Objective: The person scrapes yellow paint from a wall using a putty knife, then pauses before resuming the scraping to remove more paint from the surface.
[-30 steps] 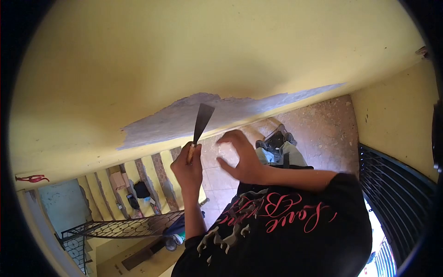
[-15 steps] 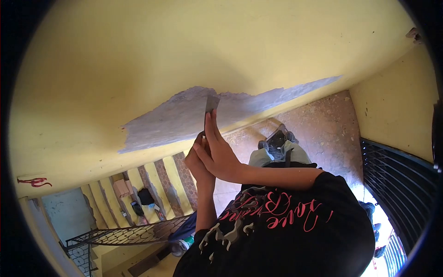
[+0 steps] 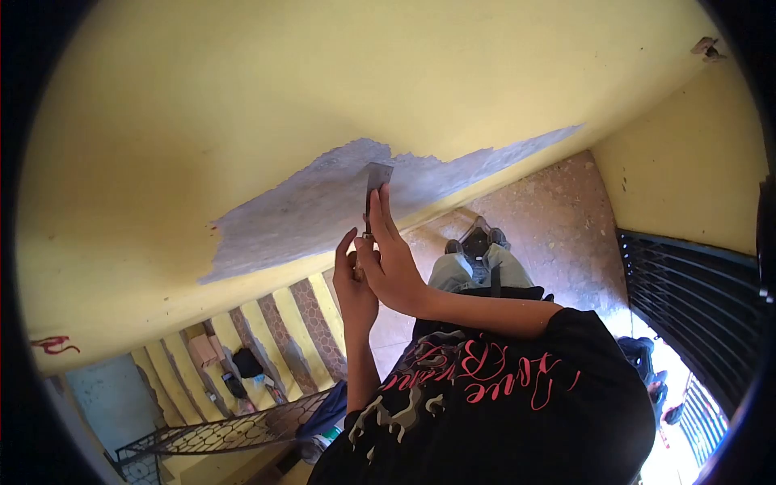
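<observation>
Item: scraper (image 3: 376,179). Flat metal blade, pale handle mostly hidden in our grip. The blade lies against the grey stripped patch (image 3: 323,206) of the yellow wall (image 3: 323,81), its top edge close under the ragged paint line.

Item: left hand (image 3: 353,291). Closed round the handle from below, fingers wrapped tight on it.

Item: right hand (image 3: 392,263). Laid over the left, its fingers (image 3: 378,212) held straight and pressed together along the back of the blade, bearing it onto the wall.

Step in hand, as we judge it: scraping paint, with the blade set at the upper border of the bare patch and both hands loading it.

Next move, as we judge it: a firm push up along the wall, blade kept at a low angle so its edge slips under the yellow coat instead of gouging the plaster.

Also present: stair steps (image 3: 275,323) below, iron railing (image 3: 234,432), tiled floor (image 3: 558,210), barred gate (image 3: 695,299) at right.
</observation>
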The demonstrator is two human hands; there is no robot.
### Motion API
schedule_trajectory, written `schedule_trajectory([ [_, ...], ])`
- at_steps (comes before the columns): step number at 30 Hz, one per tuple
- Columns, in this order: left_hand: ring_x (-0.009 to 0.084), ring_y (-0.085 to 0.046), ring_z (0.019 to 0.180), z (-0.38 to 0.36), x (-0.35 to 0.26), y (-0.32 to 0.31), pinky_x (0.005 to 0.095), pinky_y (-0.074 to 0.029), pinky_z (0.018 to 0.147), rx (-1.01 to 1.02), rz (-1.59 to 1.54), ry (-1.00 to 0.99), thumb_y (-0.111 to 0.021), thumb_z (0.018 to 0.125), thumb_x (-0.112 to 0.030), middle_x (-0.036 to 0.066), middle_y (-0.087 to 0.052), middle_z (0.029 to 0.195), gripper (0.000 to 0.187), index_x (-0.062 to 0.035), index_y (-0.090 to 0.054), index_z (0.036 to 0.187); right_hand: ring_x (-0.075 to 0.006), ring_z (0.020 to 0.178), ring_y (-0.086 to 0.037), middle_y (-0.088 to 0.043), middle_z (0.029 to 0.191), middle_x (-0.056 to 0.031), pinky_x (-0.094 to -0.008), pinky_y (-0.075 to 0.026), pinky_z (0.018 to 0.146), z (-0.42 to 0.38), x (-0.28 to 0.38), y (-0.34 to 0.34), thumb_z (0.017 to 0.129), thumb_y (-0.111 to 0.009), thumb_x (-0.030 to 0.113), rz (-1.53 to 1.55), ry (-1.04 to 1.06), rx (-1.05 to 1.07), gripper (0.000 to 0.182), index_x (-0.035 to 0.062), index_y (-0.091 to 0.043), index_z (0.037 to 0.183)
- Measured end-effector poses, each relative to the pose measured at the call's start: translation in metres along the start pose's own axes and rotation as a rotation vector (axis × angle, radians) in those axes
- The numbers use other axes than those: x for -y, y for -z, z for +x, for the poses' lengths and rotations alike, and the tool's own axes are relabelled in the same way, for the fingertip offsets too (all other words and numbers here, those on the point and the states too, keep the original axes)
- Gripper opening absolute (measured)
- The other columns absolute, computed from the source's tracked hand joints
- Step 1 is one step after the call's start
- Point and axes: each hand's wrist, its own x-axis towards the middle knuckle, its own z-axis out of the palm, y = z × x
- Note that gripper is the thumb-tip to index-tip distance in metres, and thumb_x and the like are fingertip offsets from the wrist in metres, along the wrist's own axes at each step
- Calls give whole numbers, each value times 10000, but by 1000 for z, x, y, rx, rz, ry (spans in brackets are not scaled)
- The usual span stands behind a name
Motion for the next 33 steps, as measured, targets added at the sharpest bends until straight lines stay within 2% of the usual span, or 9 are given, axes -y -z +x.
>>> schedule_trajectory([
  [3, 111, -623, 804, 7, 0, 16, 270, -489, 661, 182, -164, 456, -546, 963, -135, 71, -655, 962, 408, -29, -402, 1330, -466, 1380, -222, -17, 1537, -311, -403, -370, 1043, 0, -4, -9, 942, -436, 89, -41, -12, -53, 685, -29, -48, 1493],
  [5, 101, -600, 849, 10, -4, 14, 246, -468, 714, 231, -274, 484, -533, 970, -144, 56, -645, 979, 267, -9, -497, 1198, -502, 1345, -266, -29, 1528, -327, -424, -389, 1024, 1, -6, -13, 921, -446, 75, -36, -14, -91, 692, -47, -65, 1486],
  [8, 132, -567, 903, 22, 12, 13, 287, -464, 768, 409, -154, 149, -506, 964, -124, 67, -628, 976, 155, 14, -576, 970, -486, 1361, -258, -65, 1527, -325, -445, -334, 1069, -1, -13, -17, 902, -456, 59, -195, 84, -161, 679, -61, -113, 1476],
  [12, 144, -560, 879, 43, 28, 14, 301, -459, 779, 425, -226, 135, -505, 960, -114, 66, -614, 938, 151, 21, -567, 985, -460, 1397, -211, -139, 1519, -314, -456, -261, 1119, 5, -15, -22, 889, -476, 49, -503, 83, -225, 669, -83, -151, 1458],
  [14, 139, -552, 864, 49, 31, 13, 296, -455, 775, 421, -102, -98, -503, 970, -125, 65, -603, 932, 161, 21, -567, 997, -460, 1397, -213, -160, 1505, -331, -468, -250, 1124, 8, -16, -27, 883, -480, 48, -580, 95, -294, 664, -103, -161, 1445],
  [24, 150, -559, 997, 59, 46, 6, 290, -442, 867, 455, -271, -115, -481, 986, -139, 66, -598, 1095, 236, 24, -533, 1150, -500, 1363, -248, -287, 1412, -398, -489, -276, 1116, 26, -18, -38, 833, -506, -2, -622, 139, -502, 618, -166, -259, 1376],
  [27, 161, -553, 1063, 63, 53, 1, 293, -434, 912, 540, -484, 141, -472, 981, -100, 82, -585, 1161, 281, 36, -504, 1226, -511, 1331, -305, -351, 1365, -407, -495, -311, 1101, 28, -16, -31, 784, -525, -22, -680, 151, -515, 620, -178, -309, 1343],
  [29, 140, -511, 1102, 59, 45, 1, 290, -418, 929, 497, -157, -222, -556, 926, -87, 80, -559, 1215, 377, 13, -481, 1282, -503, 1319, -336, -383, 1344, -403, -489, -327, 1095, 29, -13, -30, 763, -536, -23, -730, 153, -521, 618, -180, -337, 1326],
  [33, 150, -516, 1106, 58, 37, 0, 294, -418, 935, 531, -299, -173, -573, 900, -64, 90, -561, 1215, 412, 10, -475, 1293, -485, 1300, -379, -418, 1322, -392, -476, -350, 1085, 30, -11, -30, 738, -544, -22, -757, 135, -566, 604, -179, -377, 1297],
])
